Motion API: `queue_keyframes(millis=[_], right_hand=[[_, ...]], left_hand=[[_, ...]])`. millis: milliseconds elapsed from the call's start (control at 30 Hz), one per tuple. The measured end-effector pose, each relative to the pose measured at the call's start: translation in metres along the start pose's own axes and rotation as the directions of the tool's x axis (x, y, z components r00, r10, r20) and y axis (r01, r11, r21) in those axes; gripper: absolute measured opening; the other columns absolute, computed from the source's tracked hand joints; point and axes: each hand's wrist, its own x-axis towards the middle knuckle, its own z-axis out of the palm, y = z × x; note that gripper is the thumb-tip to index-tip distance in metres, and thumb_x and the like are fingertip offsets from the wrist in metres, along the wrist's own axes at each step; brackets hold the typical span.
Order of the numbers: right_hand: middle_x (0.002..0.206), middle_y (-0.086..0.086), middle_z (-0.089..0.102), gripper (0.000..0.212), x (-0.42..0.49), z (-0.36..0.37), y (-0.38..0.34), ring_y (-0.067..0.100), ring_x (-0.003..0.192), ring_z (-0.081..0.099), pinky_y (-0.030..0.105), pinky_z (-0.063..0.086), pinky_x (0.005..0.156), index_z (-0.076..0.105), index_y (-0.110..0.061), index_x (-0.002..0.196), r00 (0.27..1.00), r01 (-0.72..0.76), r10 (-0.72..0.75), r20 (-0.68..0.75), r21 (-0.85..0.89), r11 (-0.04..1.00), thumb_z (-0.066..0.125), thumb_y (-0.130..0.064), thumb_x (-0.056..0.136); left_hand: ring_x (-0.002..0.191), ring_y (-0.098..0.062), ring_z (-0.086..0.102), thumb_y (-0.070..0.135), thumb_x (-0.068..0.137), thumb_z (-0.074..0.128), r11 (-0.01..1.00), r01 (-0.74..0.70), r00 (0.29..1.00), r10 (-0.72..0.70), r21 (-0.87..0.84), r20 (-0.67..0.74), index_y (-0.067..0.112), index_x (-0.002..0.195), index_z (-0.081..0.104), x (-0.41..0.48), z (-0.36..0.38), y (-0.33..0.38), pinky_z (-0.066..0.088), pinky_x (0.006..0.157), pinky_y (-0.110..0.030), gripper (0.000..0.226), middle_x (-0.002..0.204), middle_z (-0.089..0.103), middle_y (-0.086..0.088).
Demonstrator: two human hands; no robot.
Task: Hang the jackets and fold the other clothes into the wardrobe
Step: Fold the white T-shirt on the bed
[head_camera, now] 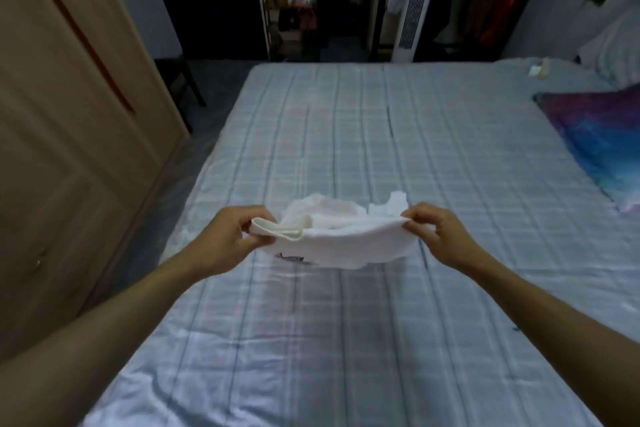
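Both hands, left hand [230, 238] and right hand [437, 233], pinch the white shirt [332, 246] above the bed [346, 136]; one loose grip and the fold probably slumps.

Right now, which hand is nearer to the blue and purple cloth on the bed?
Right. The right hand pinches the white garment at the end toward the blue and purple cloth; the left hand holds the other end, farther off.
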Motion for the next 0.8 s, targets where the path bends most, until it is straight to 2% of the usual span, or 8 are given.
queue_keyframes(millis=[167,233,333,467,600,700,767,800], right_hand=[[0.085,-0.009,0.064,0.010,-0.128,0.064,0.028,0.004,0.081,0.060,0.021,0.045,0.075,0.068,-0.018,0.088,0.974,0.006,0.001,0.225,-0.031,1.000,0.065,-0.009,0.092],[0.085,-0.010,0.062,0.008,-0.168,0.079,0.031,0.005,0.080,0.059,0.025,0.046,0.075,0.066,-0.019,0.088,0.969,0.008,0.004,0.248,-0.048,0.999,0.064,-0.012,0.092],[0.090,-0.005,0.064,0.005,-0.214,0.095,0.029,0.011,0.084,0.061,0.030,0.049,0.077,0.068,-0.012,0.093,0.964,0.045,-0.013,0.266,-0.116,0.992,0.063,-0.014,0.093],[0.090,-0.001,0.067,0.005,-0.253,0.115,0.023,0.017,0.080,0.063,0.032,0.051,0.074,0.071,-0.012,0.091,0.959,0.150,-0.072,0.272,-0.277,0.949,0.071,-0.010,0.087],[0.084,0.002,0.070,0.016,-0.291,0.149,0.026,0.022,0.073,0.066,0.039,0.056,0.067,0.073,-0.012,0.085,0.956,0.156,-0.027,0.293,-0.427,0.891,0.081,-0.003,0.075],[0.080,0.005,0.069,0.021,-0.321,0.179,0.037,0.027,0.067,0.066,0.038,0.054,0.061,0.073,-0.011,0.081,0.956,0.133,0.010,0.294,-0.460,0.878,0.084,0.001,0.068],[0.095,0.006,0.069,0.014,-0.338,0.197,0.048,0.029,0.084,0.066,0.038,0.051,0.073,0.073,-0.013,0.093,0.924,0.072,0.134,0.357,-0.509,0.858,0.075,-0.007,0.081],[0.110,0.005,0.067,0.018,-0.346,0.206,0.053,0.028,0.099,0.063,0.038,0.048,0.084,0.071,-0.016,0.106,0.877,0.040,0.233,0.421,-0.547,0.836,0.067,-0.015,0.088]], left_hand=[[0.079,-0.009,0.066,0.006,0.081,0.079,0.995,0.097,0.980,-0.091,-0.025,0.180,0.018,0.087,0.073,-0.108,0.066,-0.023,0.051,0.072,-0.025,0.015,0.082,0.070,0.011],[0.076,-0.014,0.064,0.009,0.082,0.079,0.995,0.100,0.971,-0.092,-0.025,0.220,0.016,0.086,0.072,-0.141,0.082,-0.030,0.051,0.070,-0.033,0.011,0.080,0.068,0.007],[0.072,-0.017,0.059,0.012,0.086,0.074,0.999,0.015,0.958,-0.023,0.031,0.286,0.014,0.084,0.069,-0.181,0.101,-0.037,0.049,0.069,-0.040,0.006,0.079,0.064,0.005],[0.072,-0.009,0.053,0.009,0.086,0.070,0.990,-0.103,0.939,0.064,0.100,0.338,0.017,0.086,0.067,-0.221,0.121,-0.051,0.047,0.067,-0.032,0.009,0.081,0.060,0.008],[0.078,-0.009,0.048,0.008,0.088,0.061,0.973,-0.153,0.921,0.078,0.170,0.381,0.016,0.091,0.066,-0.260,0.149,-0.071,0.045,0.073,-0.030,0.010,0.087,0.057,0.006],[0.082,-0.015,0.051,0.004,0.085,0.057,0.953,-0.196,0.903,0.084,0.229,0.421,0.015,0.094,0.066,-0.287,0.177,-0.092,0.044,0.073,-0.032,0.017,0.091,0.058,0.002],[0.090,-0.020,0.056,0.005,0.086,0.058,0.943,-0.183,0.884,0.034,0.278,0.466,0.016,0.099,0.067,-0.303,0.197,-0.107,0.045,0.077,-0.033,0.019,0.099,0.061,0.001],[0.098,-0.021,0.056,0.008,0.089,0.058,0.932,-0.163,0.860,-0.027,0.324,0.509,0.018,0.105,0.066,-0.309,0.206,-0.112,0.045,0.082,-0.032,0.021,0.106,0.061,0.001]])
